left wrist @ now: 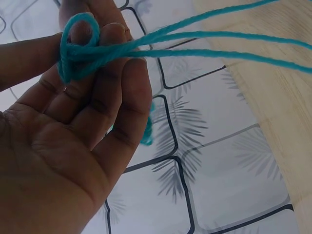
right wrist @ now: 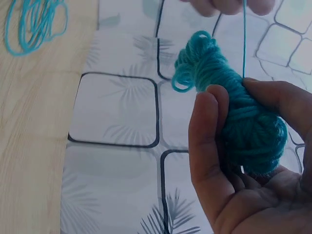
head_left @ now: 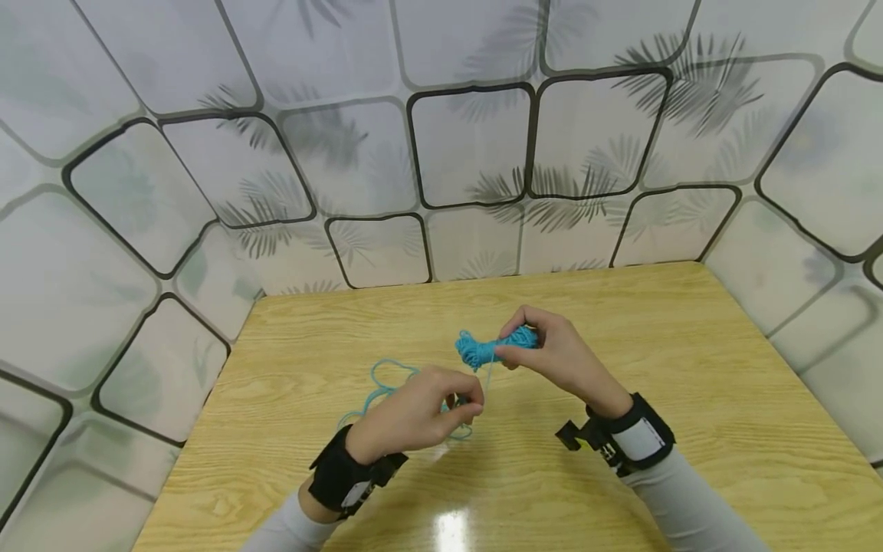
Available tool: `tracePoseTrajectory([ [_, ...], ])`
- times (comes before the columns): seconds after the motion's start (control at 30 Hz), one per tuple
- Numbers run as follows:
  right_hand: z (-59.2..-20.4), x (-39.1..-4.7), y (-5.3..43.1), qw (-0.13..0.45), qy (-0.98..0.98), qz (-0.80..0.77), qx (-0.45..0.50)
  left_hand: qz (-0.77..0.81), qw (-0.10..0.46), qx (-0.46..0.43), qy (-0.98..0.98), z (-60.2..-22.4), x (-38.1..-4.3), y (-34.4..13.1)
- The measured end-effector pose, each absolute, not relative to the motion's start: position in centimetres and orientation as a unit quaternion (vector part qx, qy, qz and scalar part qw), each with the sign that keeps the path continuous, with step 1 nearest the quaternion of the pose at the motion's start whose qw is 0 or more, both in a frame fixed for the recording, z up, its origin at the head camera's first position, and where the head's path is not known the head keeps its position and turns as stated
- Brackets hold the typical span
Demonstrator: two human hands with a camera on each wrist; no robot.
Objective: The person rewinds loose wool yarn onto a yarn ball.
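My right hand (head_left: 562,354) grips a small turquoise skein of yarn (head_left: 476,351) by one end, thumb and fingertips around it. Wound strands wrap its middle, and small loops stick out at the far end (right wrist: 200,44). A single strand (right wrist: 244,44) runs taut from the skein to my left hand (head_left: 428,410), which is lower and to the left. In the left wrist view the left thumb and fingers pinch a small loop of yarn (left wrist: 80,48), with several strands trailing off to the right.
Loose yarn (head_left: 379,383) lies in loops on the wooden table (head_left: 310,330), behind and beside the left hand. A patterned wall covering (head_left: 476,245) rises at the table's back edge and both sides. Each wrist wears a black strap (head_left: 635,437) with a small camera.
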State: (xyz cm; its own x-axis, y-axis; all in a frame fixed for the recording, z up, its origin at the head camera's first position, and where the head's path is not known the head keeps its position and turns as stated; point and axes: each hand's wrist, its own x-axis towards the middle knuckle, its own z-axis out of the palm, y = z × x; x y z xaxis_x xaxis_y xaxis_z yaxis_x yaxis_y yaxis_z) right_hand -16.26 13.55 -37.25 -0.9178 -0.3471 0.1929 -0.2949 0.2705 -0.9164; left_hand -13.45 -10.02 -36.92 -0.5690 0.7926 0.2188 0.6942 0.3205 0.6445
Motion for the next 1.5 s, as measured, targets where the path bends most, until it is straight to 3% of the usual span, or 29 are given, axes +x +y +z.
tracePoseTrajectory([
  [0.43,-35.1,-14.3,12.9,0.087,0.671,-0.676,-0.29,0.447,0.09,0.475,0.753,-38.2,-14.1,-9.5],
  [0.8,-34.6,-13.1,12.9,0.193,0.601,-0.629,-0.455,0.447,0.079,0.435,0.778,-34.9,-13.1,-9.9],
  [1.1,-35.1,-13.5,13.6,0.205,0.688,-0.525,-0.457,0.46,0.08,0.411,0.783,-33.6,-12.9,-10.4],
  [1.5,-36.0,-14.5,13.9,0.152,0.801,-0.424,-0.394,0.427,0.077,0.423,0.796,-35.7,-13.5,-10.5],
])
